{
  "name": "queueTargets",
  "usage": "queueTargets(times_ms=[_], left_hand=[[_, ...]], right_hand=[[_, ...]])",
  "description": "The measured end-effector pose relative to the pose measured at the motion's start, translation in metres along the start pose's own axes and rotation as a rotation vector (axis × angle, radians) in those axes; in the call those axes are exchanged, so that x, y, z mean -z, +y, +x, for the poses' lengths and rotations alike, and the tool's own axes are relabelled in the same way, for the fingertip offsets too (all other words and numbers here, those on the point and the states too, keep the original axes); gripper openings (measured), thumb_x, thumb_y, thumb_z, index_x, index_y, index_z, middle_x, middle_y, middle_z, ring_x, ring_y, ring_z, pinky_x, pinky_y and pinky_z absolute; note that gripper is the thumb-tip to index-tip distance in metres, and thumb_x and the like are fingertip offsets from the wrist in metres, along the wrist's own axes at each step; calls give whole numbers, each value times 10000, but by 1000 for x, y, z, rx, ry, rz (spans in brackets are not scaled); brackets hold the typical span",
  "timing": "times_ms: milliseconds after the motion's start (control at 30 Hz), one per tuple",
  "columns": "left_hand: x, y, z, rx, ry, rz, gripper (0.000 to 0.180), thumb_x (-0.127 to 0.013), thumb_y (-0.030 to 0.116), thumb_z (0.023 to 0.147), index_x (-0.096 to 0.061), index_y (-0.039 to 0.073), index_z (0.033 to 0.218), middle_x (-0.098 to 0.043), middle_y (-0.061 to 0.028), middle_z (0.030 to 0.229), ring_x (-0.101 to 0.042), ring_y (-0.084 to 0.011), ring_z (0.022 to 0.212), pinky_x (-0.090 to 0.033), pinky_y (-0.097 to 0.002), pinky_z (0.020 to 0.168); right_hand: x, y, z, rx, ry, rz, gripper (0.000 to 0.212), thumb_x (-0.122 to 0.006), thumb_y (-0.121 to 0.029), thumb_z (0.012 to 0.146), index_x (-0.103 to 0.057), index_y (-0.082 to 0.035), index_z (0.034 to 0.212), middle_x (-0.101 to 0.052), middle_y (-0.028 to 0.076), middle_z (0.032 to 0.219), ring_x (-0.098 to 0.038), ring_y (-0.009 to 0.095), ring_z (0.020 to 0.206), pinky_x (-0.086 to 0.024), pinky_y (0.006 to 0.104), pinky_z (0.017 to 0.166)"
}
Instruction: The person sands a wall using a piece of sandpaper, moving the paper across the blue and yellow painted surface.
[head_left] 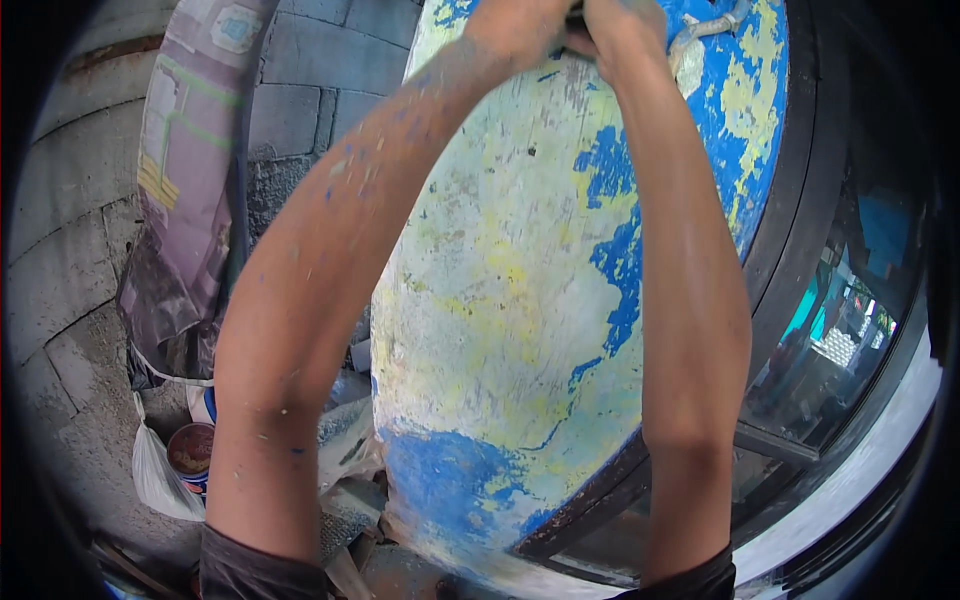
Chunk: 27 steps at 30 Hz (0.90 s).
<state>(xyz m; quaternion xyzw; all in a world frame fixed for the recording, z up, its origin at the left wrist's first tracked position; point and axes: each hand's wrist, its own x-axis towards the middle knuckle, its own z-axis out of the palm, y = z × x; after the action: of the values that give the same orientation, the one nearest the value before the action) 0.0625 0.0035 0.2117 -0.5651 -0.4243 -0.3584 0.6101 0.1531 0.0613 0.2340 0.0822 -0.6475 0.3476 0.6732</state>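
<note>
Nearest the camera are the person's two bare arms, rising from dark sleeves (262, 568) at the lower edge; the left arm (315, 230) bears scattered paint flecks, blue among them, and the right arm (690, 240) looks cleaner. Both reach up across a painted panel (500, 250), which fills the middle of the view and extends to its upper edge. The left hand (518, 32) and the right hand (628, 36) are close together at the top, over the panel's upper part. A small dark patch shows between them; whether it is a held object or shadow cannot be determined. The fingers are blurred and partly out of frame, so I cannot tell whether either hand is spread, pressed together or pinching something. Panel condition: blue coating broken into ragged patches at right and lower left, with a worn, whitish and yellow-green surface between. A greyish, bent, pipe-like piece (712, 28) lies against the blue area just right of the right hand. Along the panel's right side runs a dark frame (790, 200), with reflective glass (825, 345) beyond. At left, a purplish patterned pad (195, 165) stands against a grey block wall (65, 240); below it are a white bag (163, 480) and, beside that, a round tub (190, 448).
</note>
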Motion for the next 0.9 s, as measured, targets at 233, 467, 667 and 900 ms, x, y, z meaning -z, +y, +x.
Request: queueTargets(times_ms=[233, 467, 667, 900], left_hand=[[-8, -3, 6, 3, 32, 183, 233, -720, 202, 690, -631, 60, 852, -653, -122, 805, -623, -334, 788, -479, -425, 714], [-25, 12, -36, -2, 147, 70, 193, -719, 190, 690, -615, 71, 800, -617, -123, 762, -622, -320, 793, -479, -414, 686], [-1, 7, -23, 23, -9, 75, 178, -681, 138, 723, -650, 77, 888, -632, -112, 824, -620, -322, 816, -484, -419, 712], [4, -7, 4, 35, -37, -27, 219, -676, 114, 710, -643, 58, 919, -625, -131, 815, -617, -322, 796, -480, -418, 700]], right_hand=[[3, -4, -2, -66, -10, 134, 195, -536, -38, 831, -578, 145, 883, -635, 211, 872, -666, 261, 724, -578, 353, 630], [17, 22, -31, -34, 12, -33, 225, -554, -90, 814, -598, 124, 762, -645, 193, 749, -648, 253, 645, -525, 357, 547], [11, 1, -33, -127, -64, 118, 224, -517, -56, 828, -554, 164, 851, -620, 217, 823, -644, 266, 684, -555, 354, 595], [-4, 7, -4, -51, -14, 103, 194, -526, -36, 835, -550, 153, 876, -609, 219, 852, -642, 262, 703, -572, 375, 604]])
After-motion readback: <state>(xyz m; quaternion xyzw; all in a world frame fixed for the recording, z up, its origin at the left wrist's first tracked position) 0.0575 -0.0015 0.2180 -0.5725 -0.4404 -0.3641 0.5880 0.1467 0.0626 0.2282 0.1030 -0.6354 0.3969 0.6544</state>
